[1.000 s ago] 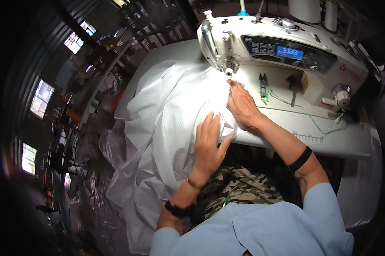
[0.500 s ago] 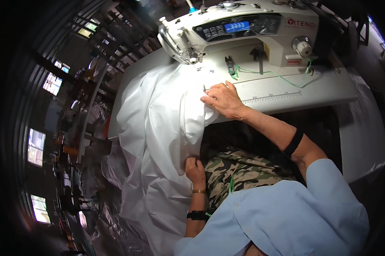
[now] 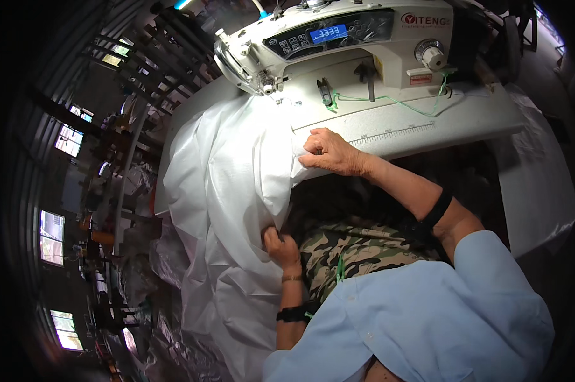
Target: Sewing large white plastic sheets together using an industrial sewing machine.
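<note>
A large sheet of white fabric [image 3: 217, 191] spills from under the head of a white sewing machine [image 3: 389, 38] and drapes over the table's front edge. My right hand [image 3: 330, 153] is closed on the fabric's right edge, at the front of the machine bed. Lower down, beside my lap, my left hand [image 3: 282, 247] grips the hanging fabric with its fingers curled into a fold. The sewing needle [image 3: 276, 99] area is washed out by the bright lamp light, so how the cloth lies there cannot be made out.
Dark thread snips [image 3: 326, 93] on a green cord [image 3: 389, 100] lie on the machine bed, right of the sewing head. A ruler scale [image 3: 395, 132] runs along the table's front. Clear plastic sheeting [image 3: 166, 254] hangs at the left.
My right hand has come back toward the table's front edge, its fingers now curled in. My left hand has shifted slightly up and left along the fabric. The whole view has shifted a little.
</note>
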Action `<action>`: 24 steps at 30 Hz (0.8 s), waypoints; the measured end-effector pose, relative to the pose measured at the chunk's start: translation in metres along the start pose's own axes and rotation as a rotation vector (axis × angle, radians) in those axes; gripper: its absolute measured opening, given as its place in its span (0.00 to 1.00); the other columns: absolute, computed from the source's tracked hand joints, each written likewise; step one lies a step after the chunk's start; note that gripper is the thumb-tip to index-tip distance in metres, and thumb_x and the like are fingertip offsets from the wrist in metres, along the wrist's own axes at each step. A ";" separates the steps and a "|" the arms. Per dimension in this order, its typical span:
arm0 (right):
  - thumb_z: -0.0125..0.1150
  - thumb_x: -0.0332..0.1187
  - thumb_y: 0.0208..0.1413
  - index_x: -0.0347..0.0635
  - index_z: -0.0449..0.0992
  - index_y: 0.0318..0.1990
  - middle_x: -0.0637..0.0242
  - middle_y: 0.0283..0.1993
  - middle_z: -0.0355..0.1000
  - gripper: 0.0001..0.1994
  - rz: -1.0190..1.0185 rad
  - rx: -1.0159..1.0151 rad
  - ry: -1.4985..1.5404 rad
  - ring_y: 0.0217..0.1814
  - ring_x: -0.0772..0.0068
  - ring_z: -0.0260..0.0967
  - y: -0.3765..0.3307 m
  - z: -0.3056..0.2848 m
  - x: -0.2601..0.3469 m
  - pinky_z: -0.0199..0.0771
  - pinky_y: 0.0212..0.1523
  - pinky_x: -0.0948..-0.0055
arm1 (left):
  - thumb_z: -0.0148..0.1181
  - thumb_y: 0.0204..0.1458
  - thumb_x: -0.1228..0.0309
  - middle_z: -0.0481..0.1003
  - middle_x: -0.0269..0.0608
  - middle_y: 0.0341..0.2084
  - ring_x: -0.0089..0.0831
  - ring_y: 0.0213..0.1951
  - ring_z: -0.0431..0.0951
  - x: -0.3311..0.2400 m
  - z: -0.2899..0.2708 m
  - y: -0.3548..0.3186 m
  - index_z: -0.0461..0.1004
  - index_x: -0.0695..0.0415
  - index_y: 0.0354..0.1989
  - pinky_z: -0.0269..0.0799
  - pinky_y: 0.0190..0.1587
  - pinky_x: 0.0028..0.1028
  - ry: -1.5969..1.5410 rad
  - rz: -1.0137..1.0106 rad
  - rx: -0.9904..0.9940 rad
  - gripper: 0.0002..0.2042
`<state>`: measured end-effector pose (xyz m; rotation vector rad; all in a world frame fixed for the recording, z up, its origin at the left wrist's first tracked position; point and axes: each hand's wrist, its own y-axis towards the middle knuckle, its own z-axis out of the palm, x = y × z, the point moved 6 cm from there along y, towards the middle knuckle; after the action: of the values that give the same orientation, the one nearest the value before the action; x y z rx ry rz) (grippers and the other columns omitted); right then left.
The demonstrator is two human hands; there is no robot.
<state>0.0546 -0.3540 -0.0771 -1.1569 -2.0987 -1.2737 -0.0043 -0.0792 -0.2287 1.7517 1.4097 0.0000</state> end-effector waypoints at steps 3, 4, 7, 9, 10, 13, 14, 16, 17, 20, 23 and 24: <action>0.55 0.39 0.50 0.37 0.64 0.12 0.60 0.12 0.61 0.19 -0.011 -0.092 -0.061 0.21 0.60 0.59 -0.008 -0.006 0.006 0.66 0.43 0.63 | 0.47 0.53 0.81 0.72 0.51 0.34 0.46 0.37 0.73 0.001 -0.025 -0.006 0.71 0.66 0.42 0.68 0.44 0.39 -0.120 -0.027 0.080 0.10; 0.55 0.39 0.50 0.37 0.64 0.12 0.60 0.12 0.61 0.19 -0.008 -0.098 -0.062 0.21 0.60 0.59 -0.007 -0.007 0.007 0.66 0.43 0.63 | 0.47 0.57 0.79 0.73 0.48 0.36 0.41 0.37 0.74 0.022 -0.033 -0.006 0.72 0.65 0.42 0.69 0.44 0.36 -0.209 -0.220 0.276 0.09; 0.56 0.37 0.53 0.38 0.62 0.14 0.62 0.15 0.60 0.19 0.059 -0.022 -0.124 0.22 0.64 0.60 -0.007 0.003 0.005 0.66 0.53 0.63 | 0.49 0.64 0.71 0.78 0.41 0.38 0.28 0.40 0.77 0.051 -0.095 -0.005 0.73 0.66 0.43 0.73 0.44 0.30 -0.728 -0.554 0.326 0.11; 0.55 0.39 0.52 0.36 0.66 0.14 0.56 0.16 0.64 0.19 0.042 -0.165 -0.116 0.24 0.56 0.64 -0.014 -0.007 0.002 0.68 0.40 0.60 | 0.49 0.64 0.68 0.77 0.45 0.41 0.31 0.42 0.77 -0.013 -0.131 0.028 0.72 0.67 0.47 0.74 0.47 0.32 -0.976 -0.587 0.319 0.13; 0.55 0.39 0.52 0.36 0.66 0.14 0.56 0.16 0.64 0.19 0.038 -0.162 -0.112 0.24 0.56 0.64 -0.014 -0.005 0.004 0.68 0.40 0.60 | 0.50 0.65 0.66 0.77 0.48 0.44 0.34 0.45 0.78 -0.040 -0.144 0.043 0.71 0.68 0.50 0.75 0.50 0.35 -1.250 -0.617 0.299 0.16; 0.59 0.38 0.55 0.37 0.67 0.18 0.56 0.19 0.65 0.18 0.084 -0.353 -0.215 0.27 0.55 0.67 -0.022 -0.012 0.003 0.69 0.35 0.59 | 0.50 0.65 0.64 0.75 0.52 0.49 0.40 0.50 0.78 -0.053 -0.153 0.058 0.66 0.69 0.56 0.75 0.55 0.40 -1.392 -0.920 0.106 0.20; 0.59 0.38 0.55 0.37 0.67 0.18 0.56 0.19 0.65 0.18 0.087 -0.358 -0.219 0.27 0.55 0.67 -0.026 -0.013 0.002 0.69 0.35 0.59 | 0.50 0.65 0.64 0.75 0.52 0.49 0.40 0.50 0.78 -0.057 -0.153 0.066 0.66 0.69 0.56 0.75 0.55 0.40 -1.394 -0.918 0.114 0.20; 0.62 0.34 0.54 0.39 0.66 0.21 0.57 0.21 0.65 0.15 0.019 -0.592 -0.352 0.27 0.55 0.67 -0.035 -0.030 0.030 0.68 0.33 0.58 | 0.49 0.65 0.63 0.73 0.54 0.52 0.43 0.51 0.77 -0.066 -0.158 0.075 0.64 0.67 0.60 0.75 0.55 0.43 -1.510 -0.946 0.177 0.22; 0.65 0.32 0.52 0.41 0.64 0.22 0.60 0.21 0.64 0.14 -0.033 -0.625 -0.318 0.24 0.56 0.66 -0.039 -0.028 0.048 0.66 0.30 0.58 | 0.48 0.65 0.62 0.72 0.55 0.54 0.44 0.52 0.76 -0.064 -0.162 0.076 0.63 0.67 0.61 0.75 0.55 0.43 -1.502 -0.936 0.170 0.22; 0.60 0.36 0.61 0.35 0.70 0.29 0.63 0.27 0.70 0.14 0.219 -0.396 0.092 0.27 0.74 0.67 -0.042 -0.002 0.073 0.67 0.30 0.72 | 0.48 0.65 0.62 0.71 0.55 0.55 0.44 0.53 0.76 -0.075 -0.165 0.082 0.62 0.67 0.61 0.74 0.56 0.43 -1.535 -0.940 0.248 0.22; 0.59 0.41 0.63 0.35 0.74 0.37 0.74 0.31 0.71 0.15 0.443 -0.198 0.619 0.32 0.85 0.65 -0.051 0.056 0.057 0.68 0.35 0.81 | 0.47 0.66 0.63 0.71 0.55 0.56 0.44 0.54 0.75 -0.074 -0.161 0.085 0.61 0.67 0.62 0.73 0.58 0.43 -1.587 -0.922 0.242 0.23; 0.58 0.40 0.64 0.35 0.73 0.40 0.73 0.34 0.72 0.14 0.494 -0.131 0.667 0.36 0.86 0.65 -0.059 0.076 0.055 0.69 0.39 0.81 | 0.47 0.66 0.63 0.71 0.55 0.56 0.44 0.54 0.75 -0.069 -0.161 0.084 0.61 0.67 0.62 0.73 0.58 0.43 -1.585 -0.919 0.234 0.23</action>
<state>-0.0201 -0.2775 -0.1056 -1.0217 -1.1790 -1.3200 -0.0415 -0.0353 -0.0432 0.5682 0.7587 -1.6608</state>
